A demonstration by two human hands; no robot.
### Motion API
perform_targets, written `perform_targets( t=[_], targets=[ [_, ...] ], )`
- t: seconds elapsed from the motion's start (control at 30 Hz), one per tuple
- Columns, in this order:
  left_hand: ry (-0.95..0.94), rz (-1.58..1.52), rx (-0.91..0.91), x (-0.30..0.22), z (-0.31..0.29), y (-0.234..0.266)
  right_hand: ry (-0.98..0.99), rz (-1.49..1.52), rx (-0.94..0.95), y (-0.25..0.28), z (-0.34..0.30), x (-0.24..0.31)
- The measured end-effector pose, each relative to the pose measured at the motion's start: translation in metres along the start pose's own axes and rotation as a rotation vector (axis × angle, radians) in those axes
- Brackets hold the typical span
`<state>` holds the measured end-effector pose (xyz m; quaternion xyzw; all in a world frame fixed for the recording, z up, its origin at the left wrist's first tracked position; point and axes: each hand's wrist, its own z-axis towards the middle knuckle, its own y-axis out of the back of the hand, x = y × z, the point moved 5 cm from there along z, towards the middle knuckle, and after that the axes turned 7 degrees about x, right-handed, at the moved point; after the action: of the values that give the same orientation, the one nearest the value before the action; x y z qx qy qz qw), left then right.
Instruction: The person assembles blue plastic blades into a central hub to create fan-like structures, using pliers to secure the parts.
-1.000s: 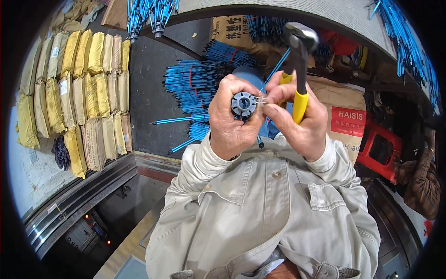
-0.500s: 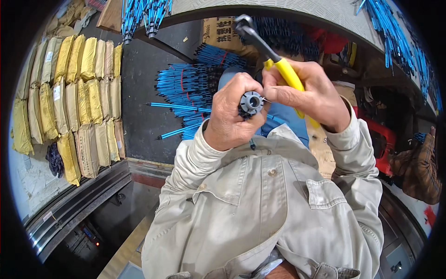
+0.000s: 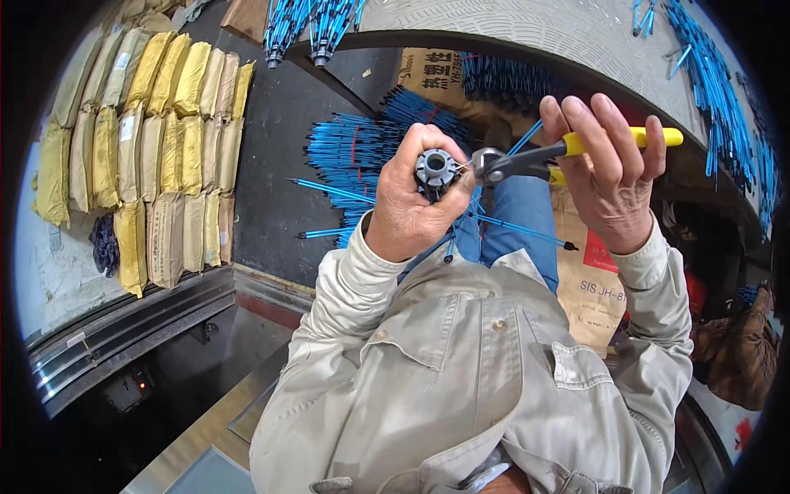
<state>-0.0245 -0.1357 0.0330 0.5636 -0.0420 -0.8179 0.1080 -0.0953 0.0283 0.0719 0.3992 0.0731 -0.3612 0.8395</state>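
Note:
In my left hand (image 3: 415, 198) I grip a round grey slotted hub (image 3: 434, 167), its hollow end facing up. Thin blue rods with black tips (image 3: 527, 231) fan out around and below that hand. A thin wire sticks out beside the hub, at the jaws of end-cutting pincers (image 3: 491, 165) with yellow handles. My right hand (image 3: 607, 177) holds the pincers by the handles, its fingers stretched upward across them; the thumb is hidden. The jaws lie right next to my left thumb and fingertips, and I cannot tell whether they bite the wire.
Bundles of blue rods (image 3: 350, 152) lie on the dark surface ahead. More bundles (image 3: 708, 90) rest on a grey patterned table (image 3: 494, 20) along the far side. Yellow and tan wrapped packages (image 3: 152, 152) are stacked at the left. A printed paper sack (image 3: 586, 284) lies by my leg.
My right hand has moved right and swung the pincers from pointing up to pointing left, jaws now beside the hub. Its fingers have stretched out. The left hand still grips the hub.

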Motion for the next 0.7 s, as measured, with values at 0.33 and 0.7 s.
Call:
perform_targets(
  t=[0.33,0.7],
  targets=[
    [0.049,0.100,0.018,0.004,0.002,0.005,-0.147,-0.094,-0.047,-0.015,-0.006,0.017],
    [0.000,0.068,0.008,-0.003,-0.002,-0.005,0.127,0.693,0.550,0.018,0.011,-0.019]
  ],
)
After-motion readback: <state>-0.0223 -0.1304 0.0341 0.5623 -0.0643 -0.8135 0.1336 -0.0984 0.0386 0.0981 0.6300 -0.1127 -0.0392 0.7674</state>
